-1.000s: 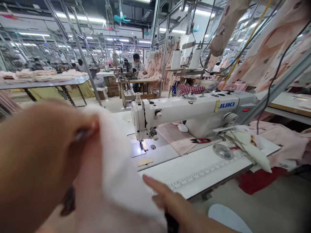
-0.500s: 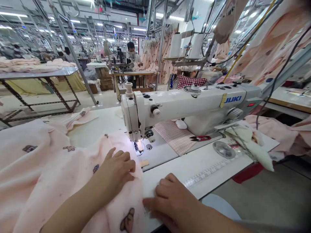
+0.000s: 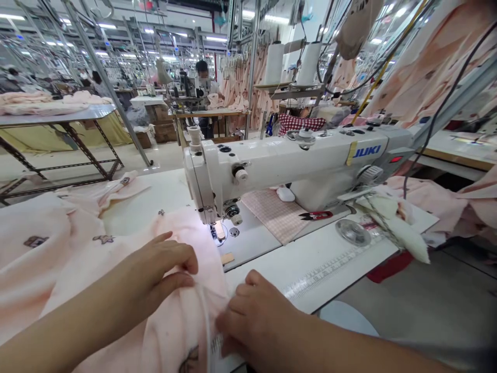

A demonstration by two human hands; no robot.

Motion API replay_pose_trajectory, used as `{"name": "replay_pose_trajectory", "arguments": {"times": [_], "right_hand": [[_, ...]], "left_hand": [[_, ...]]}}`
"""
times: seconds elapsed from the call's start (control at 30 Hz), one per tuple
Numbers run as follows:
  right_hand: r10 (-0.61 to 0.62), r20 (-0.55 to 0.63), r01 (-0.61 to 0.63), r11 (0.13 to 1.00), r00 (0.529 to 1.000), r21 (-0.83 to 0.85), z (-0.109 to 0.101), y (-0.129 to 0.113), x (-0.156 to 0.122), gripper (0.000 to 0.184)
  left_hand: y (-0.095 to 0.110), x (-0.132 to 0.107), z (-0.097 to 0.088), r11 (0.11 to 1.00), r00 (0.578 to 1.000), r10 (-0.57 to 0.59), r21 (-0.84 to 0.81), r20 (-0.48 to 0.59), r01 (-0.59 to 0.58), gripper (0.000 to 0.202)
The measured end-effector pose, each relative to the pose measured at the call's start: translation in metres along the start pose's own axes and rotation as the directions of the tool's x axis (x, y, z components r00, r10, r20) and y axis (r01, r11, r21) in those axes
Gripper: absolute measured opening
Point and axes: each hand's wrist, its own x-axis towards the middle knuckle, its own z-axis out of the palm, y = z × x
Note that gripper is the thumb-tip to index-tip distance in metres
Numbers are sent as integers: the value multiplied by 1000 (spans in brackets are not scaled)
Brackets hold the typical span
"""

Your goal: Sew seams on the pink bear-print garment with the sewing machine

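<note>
A pale pink printed fabric (image 3: 128,280) spreads over the left of the sewing table, its right edge raised in a fold. My left hand (image 3: 171,264) pinches that fold between thumb and fingers. Close by, my right hand (image 3: 256,316) has curled fingers at the fabric's edge; its fingertips are blurred and partly hidden. Just beyond both hands stands a white JUKI sewing machine (image 3: 272,160), with its lit needle and presser foot (image 3: 216,233) beside the fabric's far part.
Right of the needle lie a checked pink cloth (image 3: 275,212), red-handled thread snips (image 3: 316,215) and a clear round dish (image 3: 352,232). A ruler strip (image 3: 314,277) runs along the table's front. Thread cones (image 3: 274,63) stand behind; another person (image 3: 202,77) sits farther back.
My left hand has drawn back toward me and taken up the fabric's edge in a fold. My right hand has shifted slightly left onto that edge. The view has moved slightly.
</note>
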Motion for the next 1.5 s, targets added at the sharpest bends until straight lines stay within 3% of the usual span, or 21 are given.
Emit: {"name": "replay_pose_trajectory", "arguments": {"times": [0.1,0.23,0.33,0.4,0.47,0.57,0.63,0.8,0.97,1.17,1.33,1.5], "right_hand": [[-48,-36,49,999,998,17,3,-2,-6,21],[26,-109,-24,1000,994,16,16,-5,-10,27],[-51,-146,45,998,988,-42,29,-6,-8,36],[-103,-168,92,993,980,-69,35,-6,-5,28],[-154,-267,146,988,951,-46,35,-5,-3,16],[-190,-458,227,974,868,25,27,-1,-6,16],[-189,-488,243,969,852,48,19,2,-10,21],[-172,-456,169,984,873,-48,11,4,-16,14],[-171,-504,180,983,847,-32,12,4,-17,8],[-113,-359,102,994,926,-49,15,15,-21,15],[-101,-345,103,995,933,-14,17,17,-24,12],[-86,-364,93,996,928,1,19,17,-25,9]], "left_hand": [[12,21,11,1000,1000,-17,6,-2,17,13],[15,42,42,998,998,21,57,-59,-18,14],[7,42,64,996,992,48,76,-117,-39,18],[1,37,73,996,984,63,77,-170,-50,20],[-2,31,78,995,973,74,76,-218,-59,21],[-4,27,80,994,963,99,77,-249,-83,20],[-4,26,79,992,963,111,77,-247,-95,19],[-6,23,72,994,962,93,78,-258,-75,12],[-10,19,62,995,986,15,95,-166,0,17],[-10,25,55,975,990,-48,210,-130,74,19],[4,34,58,948,976,-79,288,-201,136,20],[13,33,67,954,979,-44,283,-198,101,25]]}}
